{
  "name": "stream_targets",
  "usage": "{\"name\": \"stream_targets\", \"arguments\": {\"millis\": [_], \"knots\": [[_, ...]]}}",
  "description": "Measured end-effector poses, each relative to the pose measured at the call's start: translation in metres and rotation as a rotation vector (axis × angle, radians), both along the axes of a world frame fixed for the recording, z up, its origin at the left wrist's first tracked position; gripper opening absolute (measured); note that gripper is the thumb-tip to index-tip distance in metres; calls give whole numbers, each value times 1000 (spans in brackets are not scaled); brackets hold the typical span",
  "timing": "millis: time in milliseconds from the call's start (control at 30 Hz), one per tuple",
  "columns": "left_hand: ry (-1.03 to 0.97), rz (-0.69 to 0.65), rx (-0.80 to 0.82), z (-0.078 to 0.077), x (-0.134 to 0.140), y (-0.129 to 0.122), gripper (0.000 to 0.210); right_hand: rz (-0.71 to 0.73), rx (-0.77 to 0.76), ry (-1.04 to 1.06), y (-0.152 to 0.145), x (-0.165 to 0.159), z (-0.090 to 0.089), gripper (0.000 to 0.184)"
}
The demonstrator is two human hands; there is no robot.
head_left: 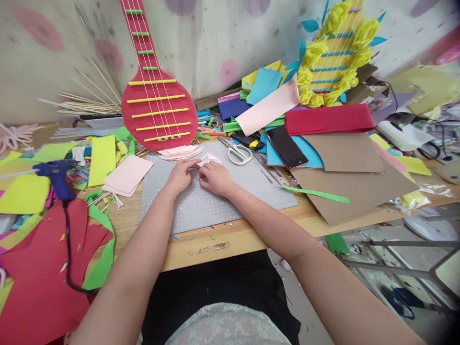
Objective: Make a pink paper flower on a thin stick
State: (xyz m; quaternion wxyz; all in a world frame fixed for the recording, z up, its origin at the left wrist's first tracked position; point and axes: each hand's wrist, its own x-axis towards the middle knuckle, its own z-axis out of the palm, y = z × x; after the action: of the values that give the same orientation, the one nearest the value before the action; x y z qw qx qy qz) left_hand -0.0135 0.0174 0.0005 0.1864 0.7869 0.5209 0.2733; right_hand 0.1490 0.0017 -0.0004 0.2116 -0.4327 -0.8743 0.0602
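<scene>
Both my hands are together over the grey cutting mat (230, 201), at a small folded piece of pale pink paper (210, 157). My left hand (180, 175) has its index finger stretched onto the paper's left edge, its other fingers curled. Bent fingers of my right hand (214, 178) press the paper from the near side and cover part of it. Just beyond my left hand lies a pile of folded pale pink paper pieces (180, 152). Flat pale pink sheets (128, 175) rest left of the mat. White-handled scissors (240, 155) lie right of my hands.
A red paper lute (160, 112) leans on the back wall, and a yellow one (332, 62) with paper flowers stands right. A blue glue gun (59, 177) lies left among paper scraps. A phone (286, 146) and brown cardboard (352, 191) are on the right.
</scene>
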Motion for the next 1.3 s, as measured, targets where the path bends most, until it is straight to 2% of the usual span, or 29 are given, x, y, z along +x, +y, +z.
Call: {"name": "stream_targets", "arguments": {"millis": [233,367,533,667,800,967,1100,1300], "knots": [[-59,-53,-33,5,4,-5,63,-69,-121,332,7,7,-5,6],[-84,-95,-61,5,8,-5,56,-74,-202,438,9,11,-4,4],[-91,-61,-74,4,13,-1,41,-47,-274,560,11,15,-5,5],[-51,-37,-59,4,17,3,36,-106,-296,690,17,23,-6,14],[-19,-12,-27,2,21,5,35,-177,-275,652,22,33,-9,20],[3,34,13,0,27,5,32,-125,-265,493,20,35,-8,21],[35,86,39,3,32,2,23,-119,-249,428,17,32,-5,18],[139,70,72,5,33,0,4,-127,-227,381,17,31,-5,19]]}}
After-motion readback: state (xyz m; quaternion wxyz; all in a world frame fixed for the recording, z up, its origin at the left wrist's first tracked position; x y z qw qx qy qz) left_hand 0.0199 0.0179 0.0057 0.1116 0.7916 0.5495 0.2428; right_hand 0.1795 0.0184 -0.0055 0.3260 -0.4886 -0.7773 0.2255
